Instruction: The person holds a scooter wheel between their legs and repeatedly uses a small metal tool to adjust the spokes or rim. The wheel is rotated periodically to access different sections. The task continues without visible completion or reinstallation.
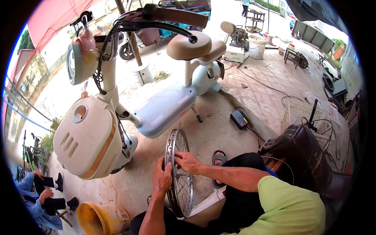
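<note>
A spoked metal wheel rim [169,150] without a tyre stands upright between my knees. My left hand [161,175] is closed round its left side, with the thumb against the rim. From the right, my right hand [188,163] reaches to the spoke side of the same rim, level with the left hand. Its fingers are bent and pressed together at the rim's inner edge. Whatever they pinch is too small or hidden to make out. Both hands are close together, near the upper half of the wheel.
A pale electric scooter [164,109] stands just ahead. A black charger-like box [238,119] with a cable lies right of it. A yellow bucket [103,219] and a seated person [37,196] are at the lower left. A dark brown seat-like object [297,152] stands at my right.
</note>
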Demonstrator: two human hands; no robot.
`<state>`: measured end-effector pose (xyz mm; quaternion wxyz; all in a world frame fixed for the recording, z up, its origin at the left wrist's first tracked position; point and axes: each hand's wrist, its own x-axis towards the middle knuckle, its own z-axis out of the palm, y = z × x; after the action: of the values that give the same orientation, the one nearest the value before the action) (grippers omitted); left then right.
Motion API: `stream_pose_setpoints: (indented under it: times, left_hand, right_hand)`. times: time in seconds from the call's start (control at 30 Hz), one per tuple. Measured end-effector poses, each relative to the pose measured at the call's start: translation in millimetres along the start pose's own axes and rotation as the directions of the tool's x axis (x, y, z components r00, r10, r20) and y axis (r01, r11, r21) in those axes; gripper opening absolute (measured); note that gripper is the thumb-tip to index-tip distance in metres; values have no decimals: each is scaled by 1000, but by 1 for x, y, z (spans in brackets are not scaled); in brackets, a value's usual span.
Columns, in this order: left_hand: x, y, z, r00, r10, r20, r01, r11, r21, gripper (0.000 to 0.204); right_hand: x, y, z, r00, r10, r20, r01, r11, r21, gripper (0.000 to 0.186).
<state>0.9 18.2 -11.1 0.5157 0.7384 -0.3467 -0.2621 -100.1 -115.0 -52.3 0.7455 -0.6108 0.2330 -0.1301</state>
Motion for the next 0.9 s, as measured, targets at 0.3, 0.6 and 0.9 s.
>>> stream_pose_setpoints:
  times: [0.3, 0.6, 0.9]
  left_hand:
    - [0, -10, -6, 1000, -12, 15, 13, 999, -50, 36]
    - [2, -8, -3, 1000, 22, -6, -22, 1000, 8, 34]
    - [3, -8, -3, 1000, -2, -6, 1, 999, -32, 34]
  right_hand:
    - [5, 4, 0, 995, -40, 95, 37, 999, 29, 26]
    - [12, 16, -4, 992, 91, 92, -106, 977, 184, 29]
    - [14, 19, -2, 992, 97, 80, -110, 980, 168, 32]
